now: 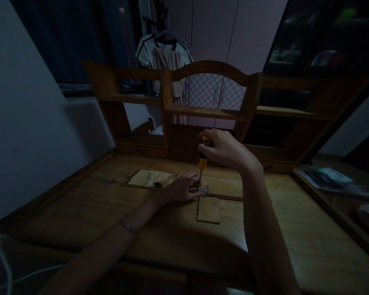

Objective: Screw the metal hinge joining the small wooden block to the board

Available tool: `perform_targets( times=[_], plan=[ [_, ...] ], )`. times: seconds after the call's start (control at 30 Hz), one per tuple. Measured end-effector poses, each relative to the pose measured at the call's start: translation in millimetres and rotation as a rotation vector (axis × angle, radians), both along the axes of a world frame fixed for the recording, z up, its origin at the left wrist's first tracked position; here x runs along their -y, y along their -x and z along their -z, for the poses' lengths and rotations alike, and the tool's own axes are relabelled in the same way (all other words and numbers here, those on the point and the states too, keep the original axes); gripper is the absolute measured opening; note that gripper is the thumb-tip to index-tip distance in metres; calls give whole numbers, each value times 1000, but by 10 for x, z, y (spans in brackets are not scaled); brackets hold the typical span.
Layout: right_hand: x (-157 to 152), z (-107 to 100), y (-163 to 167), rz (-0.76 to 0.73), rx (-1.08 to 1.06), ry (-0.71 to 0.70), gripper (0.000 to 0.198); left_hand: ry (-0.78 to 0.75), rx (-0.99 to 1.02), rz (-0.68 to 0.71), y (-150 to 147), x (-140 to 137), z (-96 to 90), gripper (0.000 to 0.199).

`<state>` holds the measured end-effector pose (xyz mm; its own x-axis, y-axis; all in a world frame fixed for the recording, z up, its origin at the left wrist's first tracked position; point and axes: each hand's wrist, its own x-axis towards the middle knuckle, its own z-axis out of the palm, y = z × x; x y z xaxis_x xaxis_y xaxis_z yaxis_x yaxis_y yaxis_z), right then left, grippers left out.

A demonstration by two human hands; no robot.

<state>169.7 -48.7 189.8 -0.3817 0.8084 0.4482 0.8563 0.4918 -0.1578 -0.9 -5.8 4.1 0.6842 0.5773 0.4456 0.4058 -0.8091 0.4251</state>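
Observation:
My right hand (pixel 223 149) is wrapped round the yellow and black handle of a screwdriver (pixel 202 164), which stands nearly upright with its shaft pointing down. Its tip meets a small metal hinge (pixel 204 191), where a long wooden board (pixel 224 186) and a small square wooden piece (pixel 208 209) lie edge to edge. From the left, my left hand (pixel 181 187) reaches in with thumb and fingers closed about the hinge and the screwdriver tip. Part of the hinge and any screw there are hidden by the fingers.
The boards lie on a wooden desktop (pixel 160 229). Small bits (pixel 109 181) lie to the left. A wooden shelf unit (pixel 206 110) stands along the back. Papers (pixel 335 176) are on the right, and a white cable (pixel 6 262) hangs at lower left.

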Motion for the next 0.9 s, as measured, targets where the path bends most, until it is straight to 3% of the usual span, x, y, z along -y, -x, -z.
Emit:
perform_targets(
  times=[0.4,0.67,0.9],
  plan=[
    [-15,13,-44,39,-11,-43,47,-9,-41,-1,6,-11,23,34],
    [-31,19,-9,38,18,-56,37,-8,-29,2,13,-29,64,36],
    [-16,21,-15,32,-11,-50,40,-22,-33,6,4,-21,42,34]
  ],
)
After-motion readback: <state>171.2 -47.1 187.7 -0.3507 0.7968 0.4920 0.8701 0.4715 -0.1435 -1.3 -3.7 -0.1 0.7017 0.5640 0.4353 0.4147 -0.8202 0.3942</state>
